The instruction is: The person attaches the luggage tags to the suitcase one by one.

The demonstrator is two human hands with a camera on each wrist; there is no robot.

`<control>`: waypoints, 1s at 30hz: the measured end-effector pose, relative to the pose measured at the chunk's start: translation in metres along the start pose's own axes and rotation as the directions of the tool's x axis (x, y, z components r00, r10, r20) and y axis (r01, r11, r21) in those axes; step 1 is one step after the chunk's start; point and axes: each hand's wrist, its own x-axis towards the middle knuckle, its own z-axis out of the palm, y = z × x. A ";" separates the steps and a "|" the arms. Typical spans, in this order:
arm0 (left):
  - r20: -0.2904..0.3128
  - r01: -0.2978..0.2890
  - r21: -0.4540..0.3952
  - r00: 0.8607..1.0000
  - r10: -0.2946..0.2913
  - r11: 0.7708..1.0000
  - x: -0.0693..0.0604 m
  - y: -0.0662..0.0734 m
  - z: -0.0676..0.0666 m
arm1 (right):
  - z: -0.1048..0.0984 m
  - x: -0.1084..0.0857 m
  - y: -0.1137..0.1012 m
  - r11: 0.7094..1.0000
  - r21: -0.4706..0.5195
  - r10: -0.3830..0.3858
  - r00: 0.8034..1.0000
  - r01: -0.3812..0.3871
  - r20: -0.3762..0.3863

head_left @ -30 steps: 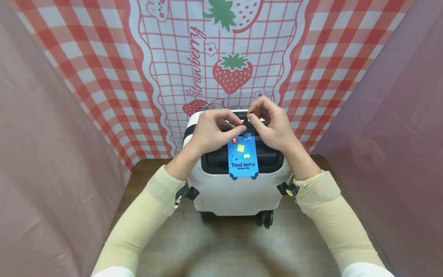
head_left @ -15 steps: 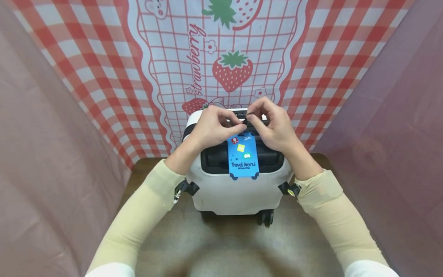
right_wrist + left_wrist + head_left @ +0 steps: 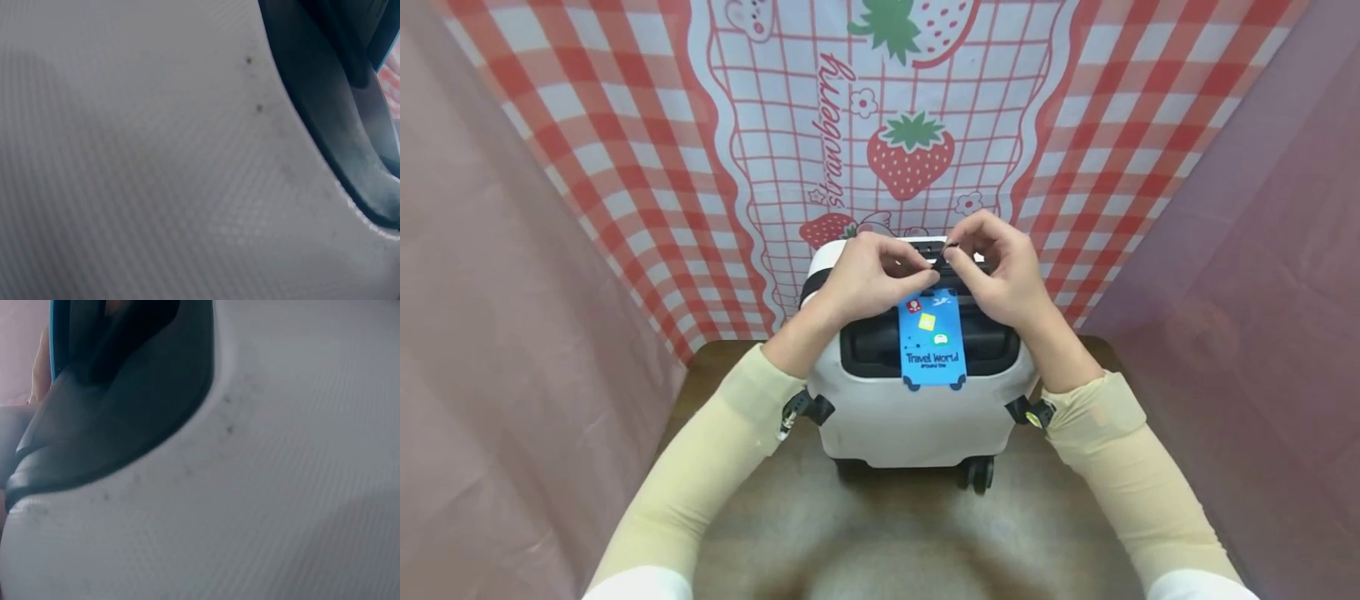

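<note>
A white suitcase point(image 3: 925, 425) with a black recessed handle area stands upright in the head view. Over its black part hangs a blue luggage tag point(image 3: 932, 342) printed "Travel World", with small coloured pictures. Above the tag my left hand point(image 3: 872, 279) pinches the tag's thin black strap point(image 3: 939, 260) between thumb and fingertips. Just to the right, my right hand point(image 3: 1000, 271) pinches the strap's other part, its tip showing by the thumb. How the strap runs behind the fingers is hidden. Both wrist views show mostly the white suitcase shell point(image 3: 281, 456) and its dark recess point(image 3: 337, 125).
The suitcase stands on a brown wooden table point(image 3: 880, 533), a black wheel point(image 3: 977, 472) showing at its lower right. Behind it hangs a red-and-white strawberry cloth point(image 3: 910, 158). Pinkish curtains point(image 3: 512, 333) close off both sides.
My right hand has drawn slightly right, away from the left fingertips, and more of the black strap shows between them. The whole head view has shifted a little.
</note>
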 end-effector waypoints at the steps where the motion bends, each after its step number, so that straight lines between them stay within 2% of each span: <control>1: 0.003 0.014 -0.004 1.000 -0.014 1.000 0.000 0.000 0.000 | -0.001 0.001 0.001 1.000 0.015 0.006 1.000 -0.006 -0.002; 4: 0.014 0.045 -0.010 0.999 -0.045 0.999 0.001 -0.001 -0.001 | -0.002 0.002 0.002 0.999 0.028 0.019 1.000 -0.019 -0.001; 7: 0.020 0.051 0.001 0.998 -0.051 0.999 0.000 -0.002 -0.002 | -0.001 0.001 0.001 0.999 0.036 0.025 1.000 -0.026 0.009; 14: -0.015 -0.002 0.063 1.000 0.003 0.998 -0.002 0.001 -0.003 | 0.001 0.001 0.000 0.993 0.075 -0.092 0.995 0.094 -0.025; 16: -0.025 -0.009 0.080 1.000 0.011 0.997 -0.002 0.002 -0.004 | 0.001 0.002 0.000 0.992 0.076 -0.103 0.994 0.105 -0.037; 23: 0.011 0.055 0.071 0.998 -0.056 0.996 -0.005 0.002 -0.003 | 0.001 -0.001 -0.002 0.996 0.079 -0.037 0.999 0.039 -0.018; 28: -0.015 0.017 0.089 1.000 -0.016 0.996 0.004 0.000 -0.006 | -0.003 0.011 0.003 0.997 0.077 0.029 0.999 -0.027 -0.023; 30: -0.036 -0.002 0.103 0.999 0.006 0.995 0.006 -0.001 -0.009 | -0.006 0.013 0.004 0.997 0.032 0.073 0.997 -0.072 -0.008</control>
